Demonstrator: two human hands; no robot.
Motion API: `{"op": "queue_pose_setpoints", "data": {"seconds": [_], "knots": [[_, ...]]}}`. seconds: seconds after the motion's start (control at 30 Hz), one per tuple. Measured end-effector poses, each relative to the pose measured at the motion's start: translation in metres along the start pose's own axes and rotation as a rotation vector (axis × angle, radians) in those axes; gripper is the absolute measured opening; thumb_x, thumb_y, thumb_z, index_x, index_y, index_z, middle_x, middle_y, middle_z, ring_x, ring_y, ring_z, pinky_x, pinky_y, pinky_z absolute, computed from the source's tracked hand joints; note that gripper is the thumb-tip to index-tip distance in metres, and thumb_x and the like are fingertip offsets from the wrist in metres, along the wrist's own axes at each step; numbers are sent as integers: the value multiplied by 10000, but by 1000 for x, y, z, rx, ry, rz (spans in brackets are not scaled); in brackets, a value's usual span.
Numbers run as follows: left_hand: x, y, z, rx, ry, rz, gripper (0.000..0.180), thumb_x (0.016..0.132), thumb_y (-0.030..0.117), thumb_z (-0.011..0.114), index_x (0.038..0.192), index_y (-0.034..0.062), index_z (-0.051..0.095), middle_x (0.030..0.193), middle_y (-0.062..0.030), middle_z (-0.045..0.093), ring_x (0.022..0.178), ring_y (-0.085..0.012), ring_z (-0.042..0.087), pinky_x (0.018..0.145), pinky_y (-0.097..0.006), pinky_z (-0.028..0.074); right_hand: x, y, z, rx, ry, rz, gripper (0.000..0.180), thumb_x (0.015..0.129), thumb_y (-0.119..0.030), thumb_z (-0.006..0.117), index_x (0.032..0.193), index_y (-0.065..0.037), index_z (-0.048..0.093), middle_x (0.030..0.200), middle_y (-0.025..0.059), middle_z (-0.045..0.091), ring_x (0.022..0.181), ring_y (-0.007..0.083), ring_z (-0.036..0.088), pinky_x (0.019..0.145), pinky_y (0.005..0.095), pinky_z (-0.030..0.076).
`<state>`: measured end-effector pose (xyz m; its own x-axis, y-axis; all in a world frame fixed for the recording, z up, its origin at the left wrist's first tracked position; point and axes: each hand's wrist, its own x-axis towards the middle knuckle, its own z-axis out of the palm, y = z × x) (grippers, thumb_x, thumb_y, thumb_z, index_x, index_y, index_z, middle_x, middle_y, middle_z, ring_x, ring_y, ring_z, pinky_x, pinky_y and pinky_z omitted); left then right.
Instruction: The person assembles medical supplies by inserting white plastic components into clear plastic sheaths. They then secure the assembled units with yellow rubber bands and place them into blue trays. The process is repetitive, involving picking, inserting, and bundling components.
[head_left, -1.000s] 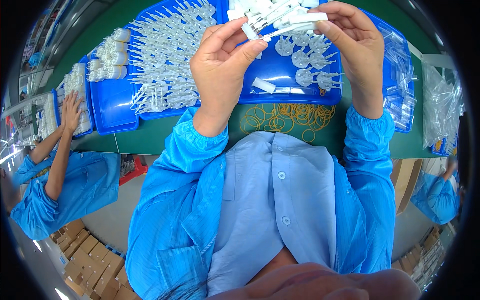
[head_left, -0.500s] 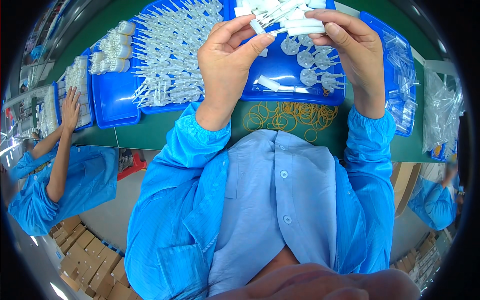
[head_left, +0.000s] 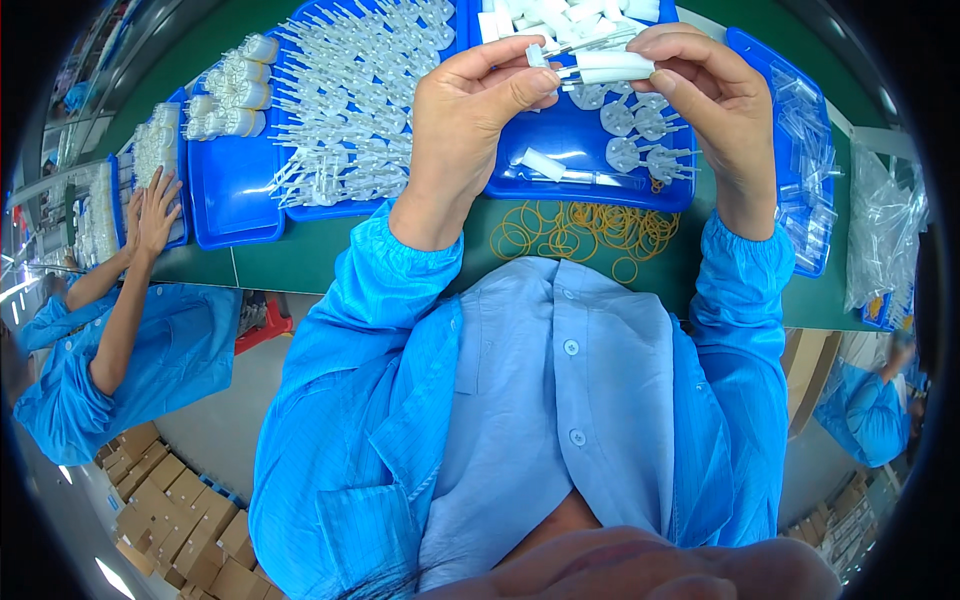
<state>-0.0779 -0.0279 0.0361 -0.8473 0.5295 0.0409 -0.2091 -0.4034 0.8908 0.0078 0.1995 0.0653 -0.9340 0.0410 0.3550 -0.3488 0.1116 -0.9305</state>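
My left hand (head_left: 478,110) and my right hand (head_left: 706,95) are raised together over a blue tray (head_left: 575,160). Both pinch a small white plastic tube part (head_left: 606,68) with a thin needle-like stem; my right fingers grip its body and my left thumb and forefinger hold the small white end piece. Below them in the tray lie several round clear plastic parts (head_left: 640,140) and a loose white tube (head_left: 542,164). A heap of white tubes (head_left: 560,15) fills the tray's far end.
A second blue tray (head_left: 350,100) to the left holds many clear stemmed parts. Yellow rubber bands (head_left: 580,232) lie on the green table. A blue bin (head_left: 800,150) of clear parts and plastic bags (head_left: 885,230) sit at the right. A co-worker's hand (head_left: 152,212) rests at left.
Both my hands have stayed together on the white part, shifting slightly toward me; my fingers have adjusted along it. The co-worker's hand stays on the left tray.
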Motion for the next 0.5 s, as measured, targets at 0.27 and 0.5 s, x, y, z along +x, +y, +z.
{"op": "queue_pose_setpoints", "data": {"seconds": [0.27, 0.5], "knots": [[-2, -1, 3, 11, -10, -4, 390, 840, -19, 730, 1206, -82, 612, 993, -183, 702, 861, -193, 696, 796, -286, 579, 2, -5, 15, -108, 56, -11, 171, 910, 40, 612, 1061, 34, 691, 1097, 120, 630, 1000, 204, 657, 846, 292, 585], [-5, -1, 11, -5, 2, 38, 403, 824, -58, 730, 1207, -84, 606, 1036, -187, 694, 940, -197, 682, 838, -282, 569, 0, -7, 24, -511, 34, -206, 184, 882, 43, 647, 1053, 13, 708, 1057, 80, 619, 934, 180, 647, 825, 273, 554]]}}
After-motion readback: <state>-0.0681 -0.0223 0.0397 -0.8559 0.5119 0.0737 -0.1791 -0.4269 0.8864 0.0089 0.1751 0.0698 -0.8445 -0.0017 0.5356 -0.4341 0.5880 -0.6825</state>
